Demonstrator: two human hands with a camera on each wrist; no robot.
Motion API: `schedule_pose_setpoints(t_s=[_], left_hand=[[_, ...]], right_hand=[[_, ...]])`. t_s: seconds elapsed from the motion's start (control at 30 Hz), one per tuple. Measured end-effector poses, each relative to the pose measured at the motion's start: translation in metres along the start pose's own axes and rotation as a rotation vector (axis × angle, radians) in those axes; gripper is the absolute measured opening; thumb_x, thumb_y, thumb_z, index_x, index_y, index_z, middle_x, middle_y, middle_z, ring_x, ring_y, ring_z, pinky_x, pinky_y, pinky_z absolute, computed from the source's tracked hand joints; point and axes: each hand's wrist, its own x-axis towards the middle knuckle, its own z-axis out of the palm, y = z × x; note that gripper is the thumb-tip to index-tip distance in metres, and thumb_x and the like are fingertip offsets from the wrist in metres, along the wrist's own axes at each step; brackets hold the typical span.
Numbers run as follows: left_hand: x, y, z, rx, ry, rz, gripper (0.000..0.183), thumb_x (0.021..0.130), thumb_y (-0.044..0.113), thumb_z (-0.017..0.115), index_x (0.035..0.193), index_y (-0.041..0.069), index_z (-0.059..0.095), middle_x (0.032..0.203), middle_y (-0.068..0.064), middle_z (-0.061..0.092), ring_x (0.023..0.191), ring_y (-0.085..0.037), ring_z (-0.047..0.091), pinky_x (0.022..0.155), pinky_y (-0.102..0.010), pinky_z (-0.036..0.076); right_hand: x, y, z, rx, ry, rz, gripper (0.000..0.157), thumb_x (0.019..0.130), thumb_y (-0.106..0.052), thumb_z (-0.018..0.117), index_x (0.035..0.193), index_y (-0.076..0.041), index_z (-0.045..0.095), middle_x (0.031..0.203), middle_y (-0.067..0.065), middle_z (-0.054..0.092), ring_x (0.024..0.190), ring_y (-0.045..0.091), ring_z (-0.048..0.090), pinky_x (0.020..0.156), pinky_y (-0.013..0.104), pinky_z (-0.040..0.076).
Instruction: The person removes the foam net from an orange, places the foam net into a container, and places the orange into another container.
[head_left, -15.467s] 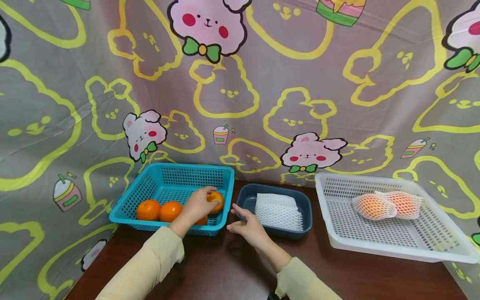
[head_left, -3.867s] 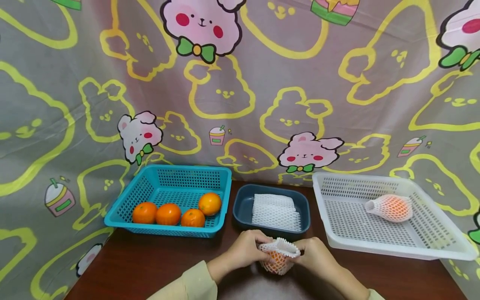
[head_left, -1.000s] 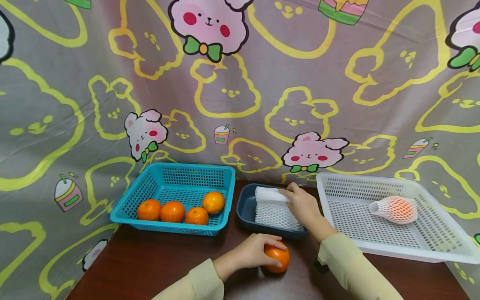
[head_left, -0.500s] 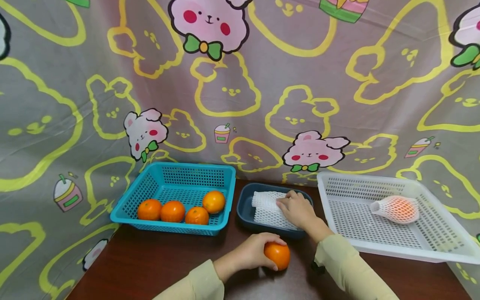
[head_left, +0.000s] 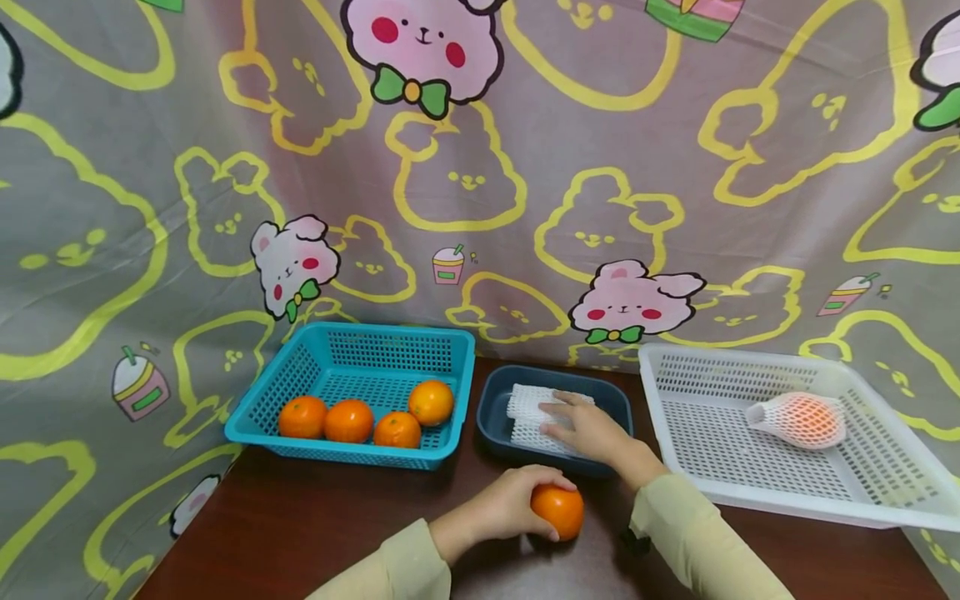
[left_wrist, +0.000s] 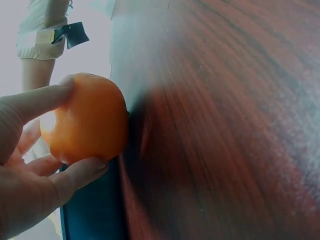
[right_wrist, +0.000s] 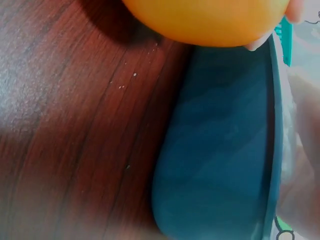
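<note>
My left hand (head_left: 504,506) grips a bare orange (head_left: 562,510) on the table in front of the tray. In the left wrist view, thumb and fingers curl round this orange (left_wrist: 95,122). White foam net sleeves (head_left: 527,427) lie stacked in the dark blue tray (head_left: 491,417). My right hand (head_left: 588,427) rests on the top sleeve with its fingers spread. The right wrist view shows the tray's outer wall (right_wrist: 220,135), with my right hand (right_wrist: 302,195) blurred at the edge.
A teal basket (head_left: 348,452) with several bare oranges (head_left: 350,421) stands at the left. At the right, a white basket (head_left: 795,502) holds one orange in a foam net (head_left: 798,421). A patterned curtain (head_left: 480,208) hangs close behind them.
Two netted oranges lay in the white basket earlier; one remains there. The netted orange between my hands is now bare. My right hand has laid a rolled sleeve down in the tray and loosened its fingers.
</note>
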Motion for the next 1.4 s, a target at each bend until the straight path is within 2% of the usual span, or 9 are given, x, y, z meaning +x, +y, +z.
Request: schedule_pose_setpoints(t_s=[0.13,0.23,0.33,0.53,0.7,0.8,0.97,1.2,1.4], left_hand=[[0.001,0.000,0.000,0.012,0.001,0.003,0.052,0.077,0.017,0.092,0.125,0.019,0.072,0.128,0.004,0.066,0.115,-0.007,0.057,0.098,-0.026,0.047],[0.001,0.001,0.000,0.011,0.005,0.007,0.052,0.077,0.018,0.092,0.125,0.019,0.072,0.126,0.007,0.067,0.112,-0.005,0.058,0.096,-0.025,0.048],[0.002,0.002,0.000,0.007,0.007,0.012,0.052,0.077,0.018,0.092,0.125,0.019,0.072,0.124,0.008,0.067,0.109,-0.004,0.057,0.094,-0.024,0.048],[0.002,0.002,0.000,0.033,0.007,0.020,0.056,0.074,0.017,0.095,0.125,0.018,0.071,0.124,0.008,0.066,0.111,-0.005,0.057,0.095,-0.025,0.047],[0.002,0.001,0.003,0.051,0.030,0.019,0.060,0.070,0.015,0.097,0.123,0.019,0.069,0.121,0.009,0.065,0.109,-0.005,0.057,0.095,-0.025,0.048],[0.002,-0.001,0.004,0.067,0.040,0.020,0.060,0.070,0.017,0.097,0.123,0.019,0.069,0.120,0.009,0.065,0.106,-0.005,0.057,0.094,-0.025,0.048],[0.001,-0.002,0.003,0.076,0.036,0.021,0.059,0.071,0.018,0.096,0.124,0.019,0.069,0.121,0.008,0.066,0.106,-0.005,0.056,0.093,-0.025,0.047],[-0.002,-0.002,0.001,-0.010,0.024,-0.001,0.060,0.073,0.022,0.095,0.127,0.019,0.068,0.121,0.010,0.066,0.103,-0.003,0.057,0.090,-0.024,0.049],[-0.007,0.005,-0.009,-0.062,0.042,-0.006,0.061,0.076,0.028,0.093,0.130,0.019,0.066,0.123,0.012,0.065,0.103,-0.004,0.056,0.090,-0.025,0.049]], right_hand=[[-0.002,0.003,0.000,0.025,-0.127,0.027,0.060,0.101,-0.047,0.062,0.152,-0.016,0.052,0.160,0.022,0.037,0.141,0.046,0.040,0.111,0.066,0.031],[-0.002,0.002,0.000,0.022,-0.171,0.034,0.059,0.102,-0.046,0.059,0.153,-0.017,0.050,0.161,0.022,0.034,0.144,0.047,0.034,0.112,0.068,0.028],[-0.001,0.002,-0.001,-0.011,-0.184,0.029,0.058,0.103,-0.040,0.060,0.154,-0.016,0.049,0.161,0.024,0.034,0.146,0.047,0.030,0.112,0.068,0.027],[0.001,0.002,0.000,-0.079,-0.193,0.014,0.057,0.102,-0.030,0.064,0.154,-0.015,0.048,0.159,0.025,0.036,0.145,0.049,0.031,0.111,0.067,0.030],[0.001,0.005,0.002,-0.044,-0.190,0.002,0.049,0.108,-0.028,0.051,0.155,-0.014,0.047,0.159,0.025,0.035,0.146,0.049,0.029,0.113,0.068,0.025],[0.000,0.007,0.004,-0.025,-0.156,-0.026,0.044,0.109,-0.023,0.047,0.152,-0.011,0.051,0.157,0.025,0.038,0.146,0.048,0.031,0.114,0.068,0.022],[-0.001,0.004,0.004,-0.030,-0.049,-0.064,0.036,0.105,-0.018,0.058,0.138,-0.006,0.065,0.148,0.020,0.053,0.142,0.043,0.041,0.114,0.064,0.027],[-0.001,-0.003,-0.001,-0.037,0.112,-0.105,0.027,0.100,-0.019,0.067,0.122,-0.006,0.075,0.130,0.012,0.068,0.127,0.036,0.059,0.108,0.057,0.041],[-0.001,-0.008,-0.004,-0.005,0.218,-0.117,0.025,0.099,-0.019,0.070,0.118,-0.005,0.076,0.120,0.010,0.072,0.117,0.033,0.064,0.102,0.053,0.048]])
